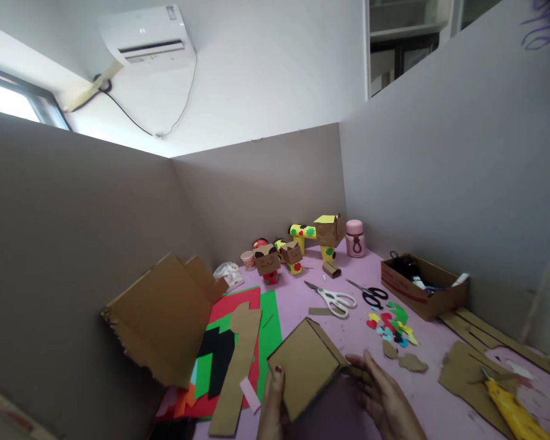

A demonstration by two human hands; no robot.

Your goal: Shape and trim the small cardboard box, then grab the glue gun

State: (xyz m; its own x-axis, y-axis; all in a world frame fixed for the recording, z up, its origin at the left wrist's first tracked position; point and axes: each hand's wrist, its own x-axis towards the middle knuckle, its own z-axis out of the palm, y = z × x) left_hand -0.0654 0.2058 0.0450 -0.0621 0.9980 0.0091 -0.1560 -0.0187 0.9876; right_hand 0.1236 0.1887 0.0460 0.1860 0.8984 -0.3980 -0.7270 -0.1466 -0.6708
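Note:
A folded cardboard box is tilted above the pink table in front of me. My left hand grips its left edge, with the thumb on the flat front face and the other fingers hidden behind. At the box's right corner is my right hand, its fingers stretched toward the edge and the thumb raised apart. Whether those fingertips press on the cardboard is hard to make out. Beyond the box lie white-handled scissors and a narrow cardboard strip. A long cardboard piece rests to the left.
Coloured sheets and a large cardboard sheet are on the left. Decorated cardboard animals and a pink jar stand behind. On the right are black scissors, paper cutouts, an open box and a yellow tool.

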